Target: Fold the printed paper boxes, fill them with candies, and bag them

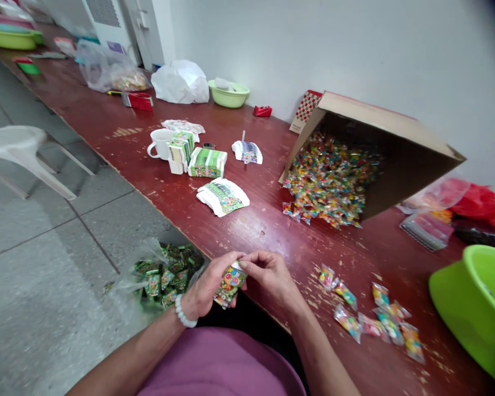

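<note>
A small printed candy box [230, 284], green with colourful pictures, is in my left hand [206, 286], whose fingers wrap round it. At the box's white upper end, the thumb and fingers of my right hand [270, 272] pinch together on the flap. Both hands are over the table's front edge. Below and left of them, a clear plastic bag [148, 286] holds many similar green printed packs [177, 269]. Several clear-wrapped candies [348, 322] lie on the table to the right of my right hand.
A tipped cardboard box [396, 115] spills wrapped candies [330, 176] onto the red table [268, 231]. Flat cartons [223, 196], bundled green cartons [207, 163] and a white mug [160, 144] stand ahead. A lime-green basin [457, 302] is at right, a white stool [20, 146] at left.
</note>
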Tool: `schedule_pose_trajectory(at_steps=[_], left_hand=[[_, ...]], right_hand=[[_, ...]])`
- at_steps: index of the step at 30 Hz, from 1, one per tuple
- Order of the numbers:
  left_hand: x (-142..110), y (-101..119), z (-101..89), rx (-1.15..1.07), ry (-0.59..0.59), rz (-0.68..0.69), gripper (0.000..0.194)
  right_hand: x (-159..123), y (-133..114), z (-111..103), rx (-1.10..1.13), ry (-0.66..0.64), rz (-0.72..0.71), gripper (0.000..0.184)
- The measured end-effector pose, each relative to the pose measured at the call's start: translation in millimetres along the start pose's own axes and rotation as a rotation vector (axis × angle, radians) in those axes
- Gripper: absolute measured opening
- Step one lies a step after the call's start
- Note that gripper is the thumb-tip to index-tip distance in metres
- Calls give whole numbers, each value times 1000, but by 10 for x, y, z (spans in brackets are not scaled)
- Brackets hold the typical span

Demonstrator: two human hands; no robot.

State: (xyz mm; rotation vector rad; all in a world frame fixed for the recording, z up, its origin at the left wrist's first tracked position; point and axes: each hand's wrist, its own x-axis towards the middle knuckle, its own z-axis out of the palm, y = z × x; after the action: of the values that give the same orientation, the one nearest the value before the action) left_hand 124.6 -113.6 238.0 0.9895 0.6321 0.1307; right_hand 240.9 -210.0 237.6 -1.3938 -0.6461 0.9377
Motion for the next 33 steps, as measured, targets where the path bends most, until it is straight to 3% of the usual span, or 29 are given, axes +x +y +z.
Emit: schedule_pose_trajectory(at_steps=[5, 10, 14, 16, 20, 24, 28, 33], left_hand=[[31, -13, -21, -19, -31, -33, 64], [39, -2, -44, -61, 40, -74, 51], [69, 28, -32, -237, 33, -146, 38], [87, 2, -39, -291, 31, -111, 31], [140, -127, -78, -267, 184, 52, 19], [183, -191, -48, -393, 286, 51, 17], [161, -111, -36, -443, 226, 84, 18], [38, 172, -295, -399, 78, 72, 31]], right_hand=[[6, -24, -23, -101, -29, -28, 31], [-53, -113, -2, -428, 36, -275, 20], [-120, -72, 43, -447, 9, -332, 21], [-168, -6, 72, -507, 36, -378, 17], [-241, 93, 108, -879, 47, -449, 60], [-247, 92, 144, -1031, -46, -490, 96], [-179, 83, 235, -1093, -50, -533, 90], [94, 18, 460, -933, -144, -626, 82]])
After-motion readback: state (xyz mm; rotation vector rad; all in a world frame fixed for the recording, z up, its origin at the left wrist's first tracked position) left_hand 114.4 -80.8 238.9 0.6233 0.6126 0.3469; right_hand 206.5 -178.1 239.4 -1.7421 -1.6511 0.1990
